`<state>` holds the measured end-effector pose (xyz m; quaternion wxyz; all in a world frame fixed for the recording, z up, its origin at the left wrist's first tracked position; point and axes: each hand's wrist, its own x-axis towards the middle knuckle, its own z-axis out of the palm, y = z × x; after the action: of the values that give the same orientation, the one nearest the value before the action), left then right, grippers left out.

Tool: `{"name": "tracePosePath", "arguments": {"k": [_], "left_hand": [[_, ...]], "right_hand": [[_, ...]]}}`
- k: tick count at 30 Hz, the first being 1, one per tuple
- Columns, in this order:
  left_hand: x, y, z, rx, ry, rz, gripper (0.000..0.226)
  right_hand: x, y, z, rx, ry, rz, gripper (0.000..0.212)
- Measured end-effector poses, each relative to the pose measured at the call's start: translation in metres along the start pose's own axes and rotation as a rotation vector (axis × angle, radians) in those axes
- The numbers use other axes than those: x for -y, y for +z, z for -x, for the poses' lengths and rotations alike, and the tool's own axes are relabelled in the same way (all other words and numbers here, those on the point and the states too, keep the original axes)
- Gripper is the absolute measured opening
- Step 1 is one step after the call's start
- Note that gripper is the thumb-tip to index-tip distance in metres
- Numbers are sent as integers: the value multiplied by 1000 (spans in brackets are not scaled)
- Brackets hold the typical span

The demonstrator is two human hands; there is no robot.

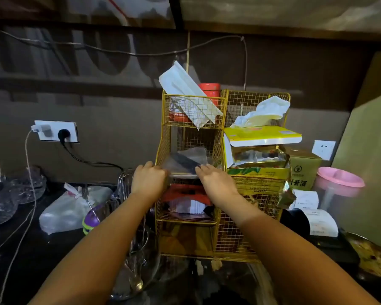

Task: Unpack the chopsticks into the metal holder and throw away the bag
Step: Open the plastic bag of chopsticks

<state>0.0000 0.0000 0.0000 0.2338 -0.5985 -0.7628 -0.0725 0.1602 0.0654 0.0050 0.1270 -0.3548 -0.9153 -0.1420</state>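
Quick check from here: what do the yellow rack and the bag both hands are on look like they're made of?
The yellow rack looks like thin metal wire mesh with a glossy gold-yellow coating: an open grid you can see through, with stiff straight rims. The bag under the left hand and right hand looks like thin clear plastic film: it is see-through, crinkled and catches glare, with dark contents, probably the chopsticks.

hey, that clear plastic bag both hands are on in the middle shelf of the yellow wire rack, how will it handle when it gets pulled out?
The clear crinkled plastic bag will probably be floppy and light, since its top edge stands up creased. The dark contents inside may slide as it tilts. Its glossy film could slip in the left hand or right hand.
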Motion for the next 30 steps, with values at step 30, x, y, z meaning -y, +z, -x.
{"name": "tracePosePath", "arguments": {"k": [30], "left_hand": [[24,-159,93,-538,-162,550,22]], "right_hand": [[48,-147,78,-591,-160,-353,21]]}}
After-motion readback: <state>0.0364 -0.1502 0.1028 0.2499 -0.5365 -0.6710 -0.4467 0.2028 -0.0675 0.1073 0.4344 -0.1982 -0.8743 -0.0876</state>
